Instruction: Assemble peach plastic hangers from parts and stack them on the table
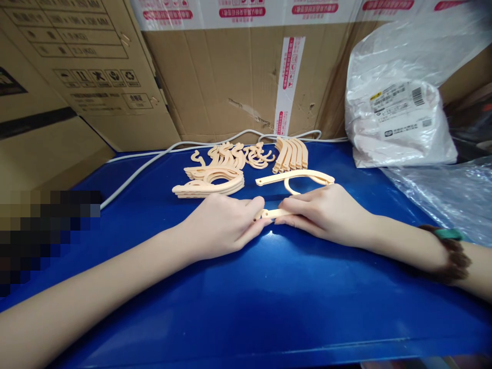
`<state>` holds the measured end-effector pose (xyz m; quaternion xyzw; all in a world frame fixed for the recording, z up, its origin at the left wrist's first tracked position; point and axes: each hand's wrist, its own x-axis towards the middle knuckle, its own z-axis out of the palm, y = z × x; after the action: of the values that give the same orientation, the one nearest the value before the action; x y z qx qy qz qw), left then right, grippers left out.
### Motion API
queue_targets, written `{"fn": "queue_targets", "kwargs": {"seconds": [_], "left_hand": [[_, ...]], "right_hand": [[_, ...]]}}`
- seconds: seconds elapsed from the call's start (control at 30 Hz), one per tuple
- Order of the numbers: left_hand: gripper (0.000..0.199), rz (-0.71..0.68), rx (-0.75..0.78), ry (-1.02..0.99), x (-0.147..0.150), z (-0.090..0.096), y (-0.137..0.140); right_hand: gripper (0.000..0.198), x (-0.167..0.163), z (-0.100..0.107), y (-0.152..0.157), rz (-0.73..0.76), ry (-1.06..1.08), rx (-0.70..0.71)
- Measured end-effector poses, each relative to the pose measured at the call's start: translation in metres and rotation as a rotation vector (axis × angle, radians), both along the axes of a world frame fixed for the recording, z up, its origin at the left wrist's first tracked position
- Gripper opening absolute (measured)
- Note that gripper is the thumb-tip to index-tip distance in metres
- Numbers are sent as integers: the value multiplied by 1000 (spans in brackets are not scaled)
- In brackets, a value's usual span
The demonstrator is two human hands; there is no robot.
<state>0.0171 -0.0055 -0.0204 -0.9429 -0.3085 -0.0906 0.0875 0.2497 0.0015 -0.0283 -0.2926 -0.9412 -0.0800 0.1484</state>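
Observation:
Over the blue tabletop, my left hand (221, 225) is closed in a pinch on a beige plastic hanger piece, mostly hidden by the fingers. My right hand (321, 212) pinches a beige hanger arm (273, 213), whose end with a small hole points left. The two held ends meet or overlap between my hands; whether they are joined I cannot tell. Just beyond my right hand lies a loose hanger part, a long curved arm (284, 177) with a rounded loop. A stack of similar looped hanger parts (209, 188) rests beyond my left hand.
Farther back lie small curved hooks (226, 154) and a row of curved hanger arms (291, 155). A white cable (142, 177) runs behind them. Cardboard boxes (215, 77) wall off the back and left. At right stand a white plastic bag (400, 118) and clear plastic film (453, 195).

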Motion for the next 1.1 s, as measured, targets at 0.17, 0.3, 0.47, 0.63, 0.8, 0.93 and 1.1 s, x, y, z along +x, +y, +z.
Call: {"fn": "queue_targets", "kwargs": {"seconds": [0.17, 0.3, 0.47, 0.63, 0.8, 0.93, 1.1], "left_hand": [[28, -3, -3, -10, 0, 0, 1], [27, -16, 4, -17, 0, -1, 1], [27, -27, -6, -18, 1, -1, 1], [27, -24, 7, -16, 1, 0, 0], [28, -28, 15, -12, 2, 0, 0], [28, -33, -3, -10, 2, 0, 1], [26, -89, -39, -39, 1, 0, 2]], "right_hand": [[43, 0, 0, -1, -8, -3, -24], [43, 0, 0, -1, -17, -3, -45], [43, -1, 0, 0, -21, -5, -59], [44, -1, 0, 0, -13, 2, -73], [41, 0, 1, 0, 3, 6, -88], [40, -1, 1, 0, 7, 4, -99], [39, -1, 2, -1, 28, 4, -88]]}}
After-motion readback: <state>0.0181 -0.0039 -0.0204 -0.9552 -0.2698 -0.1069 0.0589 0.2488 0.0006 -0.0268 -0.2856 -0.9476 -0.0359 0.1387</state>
